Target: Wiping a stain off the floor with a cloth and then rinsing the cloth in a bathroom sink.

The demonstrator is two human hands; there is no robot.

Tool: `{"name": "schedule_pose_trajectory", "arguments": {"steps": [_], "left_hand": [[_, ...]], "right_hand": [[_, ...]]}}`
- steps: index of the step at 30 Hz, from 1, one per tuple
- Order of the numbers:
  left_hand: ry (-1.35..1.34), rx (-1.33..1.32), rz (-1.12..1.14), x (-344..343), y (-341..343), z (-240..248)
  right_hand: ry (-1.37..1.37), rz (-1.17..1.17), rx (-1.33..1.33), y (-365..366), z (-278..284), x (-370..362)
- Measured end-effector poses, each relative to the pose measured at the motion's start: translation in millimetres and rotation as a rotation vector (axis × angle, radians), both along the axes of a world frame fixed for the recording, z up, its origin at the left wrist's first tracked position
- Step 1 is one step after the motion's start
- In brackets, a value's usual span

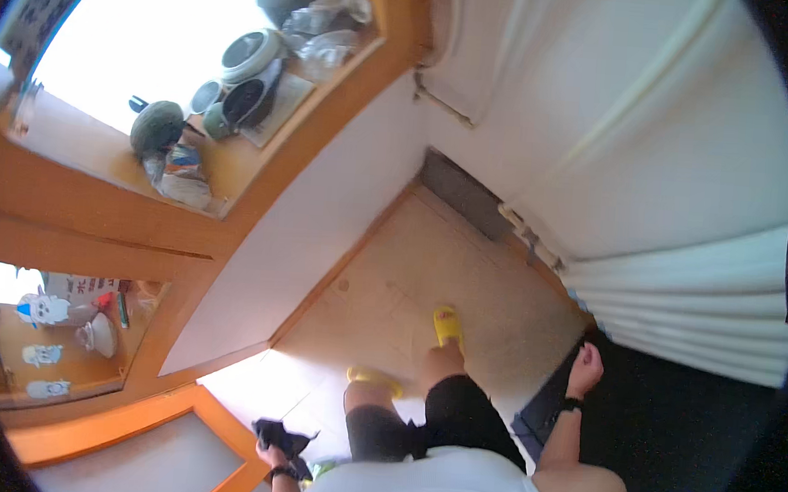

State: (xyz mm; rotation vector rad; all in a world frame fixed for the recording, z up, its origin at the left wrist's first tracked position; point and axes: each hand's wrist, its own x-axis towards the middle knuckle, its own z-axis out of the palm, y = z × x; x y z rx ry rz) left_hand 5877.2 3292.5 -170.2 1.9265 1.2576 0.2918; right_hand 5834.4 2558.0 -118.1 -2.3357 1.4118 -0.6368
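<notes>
At the lower left, my left hand [270, 457] is closed on a bunched black cloth-like thing [284, 438] with loose, pointed ends. Its exact kind is not clear from here. A dark band circles that wrist. My right hand [588, 367] hangs out to the right with its fingers curled in, and nothing shows in it. It also has a black band [572, 405] at the wrist. Below it lies a large black surface [673, 439]. Close to my left side is a small green and white thing [324, 469], partly hidden by my body.
I stand on a pale tiled floor [384, 254] in yellow slippers [447, 326]. A wooden-edged windowsill [276, 169] at upper left bears pots, plastic bags and round green melon-like things. An orange-framed door [144, 420] is at lower left. White ribbed folds [683, 294] line the right.
</notes>
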Motion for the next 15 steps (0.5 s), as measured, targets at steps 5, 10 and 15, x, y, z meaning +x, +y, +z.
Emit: {"name": "schedule_pose_trajectory", "arguments": {"steps": [5,10,15], "left_hand": [[0.070,-0.201,-0.397,47,-8,37],[0.061,-0.263,-0.690,114,-55,89],[0.001,-0.297,-1.070,157,-90,99]], "right_hand": [[0.037,-0.048,0.065,-7,55,-20],[-0.146,-0.115,-0.012,-3,91,-52],[-0.121,-0.062,0.004,77,132,-61]]}}
